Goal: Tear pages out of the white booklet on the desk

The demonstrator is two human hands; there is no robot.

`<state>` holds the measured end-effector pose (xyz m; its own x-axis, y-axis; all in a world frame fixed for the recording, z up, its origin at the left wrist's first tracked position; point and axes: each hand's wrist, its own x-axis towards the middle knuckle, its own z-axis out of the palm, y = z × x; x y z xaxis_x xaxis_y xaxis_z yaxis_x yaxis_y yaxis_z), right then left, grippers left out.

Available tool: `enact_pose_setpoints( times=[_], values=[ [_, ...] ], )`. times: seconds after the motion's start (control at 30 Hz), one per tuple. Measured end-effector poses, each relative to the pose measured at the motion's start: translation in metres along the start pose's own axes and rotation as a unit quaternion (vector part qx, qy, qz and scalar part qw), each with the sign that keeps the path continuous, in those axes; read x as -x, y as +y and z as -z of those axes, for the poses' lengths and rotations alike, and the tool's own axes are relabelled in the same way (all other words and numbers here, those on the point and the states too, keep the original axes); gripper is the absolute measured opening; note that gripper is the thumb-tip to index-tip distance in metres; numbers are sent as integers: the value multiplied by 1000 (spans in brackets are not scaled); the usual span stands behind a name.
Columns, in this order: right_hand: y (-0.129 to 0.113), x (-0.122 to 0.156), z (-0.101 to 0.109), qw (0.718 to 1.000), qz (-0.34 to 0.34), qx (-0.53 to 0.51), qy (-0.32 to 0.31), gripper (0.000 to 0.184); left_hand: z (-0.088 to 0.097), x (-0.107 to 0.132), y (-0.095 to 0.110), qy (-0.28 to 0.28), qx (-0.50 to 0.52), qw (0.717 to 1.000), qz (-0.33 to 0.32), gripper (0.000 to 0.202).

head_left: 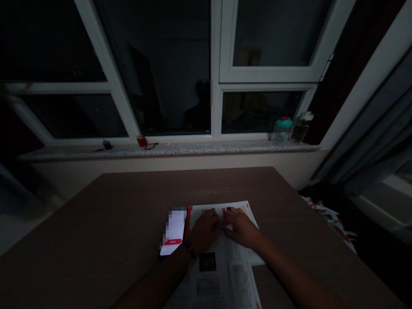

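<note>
Printed sheets (222, 274) with text, pictures and orange-red edges lie on the brown table, one layer overlapping another. Over their upper part, my left hand (205, 231), with a dark band at the wrist, has its fingers curled inward. Close against it, my right hand (243, 227) is bent in a pinch, thumb and fingertips meeting near the left fingers. A pale bit shows between the fingertips, too dim and small to name. Left of the sheets lies a phone (174, 227) with its screen lit, near my left wrist.
The brown table (128, 206) ends at a wall below a granite windowsill (199, 149). On the sill are a teal-lidded bottle (282, 131), a clear bottle (301, 127), a small red object (141, 140) and a small dark item (107, 144). Grey curtains (370, 124) hang right.
</note>
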<state>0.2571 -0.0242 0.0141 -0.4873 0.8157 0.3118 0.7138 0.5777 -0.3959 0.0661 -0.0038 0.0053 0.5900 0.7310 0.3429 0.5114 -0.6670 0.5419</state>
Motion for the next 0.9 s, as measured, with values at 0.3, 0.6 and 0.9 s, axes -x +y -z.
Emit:
enact_pose_setpoints(
  times=[0.3, 0.6, 0.9],
  values=[
    [-13, -2, 6, 997, 22, 73, -27, 8, -6, 1, -7, 25, -18, 999, 29, 13],
    [-12, 5, 20, 1000, -7, 7, 25, 28, -1, -1, -11, 58, -27, 997, 49, 12],
    [4, 8, 4, 998, -26, -34, -41, 43, 5, -1, -20, 62, -21, 996, 54, 11]
  ],
)
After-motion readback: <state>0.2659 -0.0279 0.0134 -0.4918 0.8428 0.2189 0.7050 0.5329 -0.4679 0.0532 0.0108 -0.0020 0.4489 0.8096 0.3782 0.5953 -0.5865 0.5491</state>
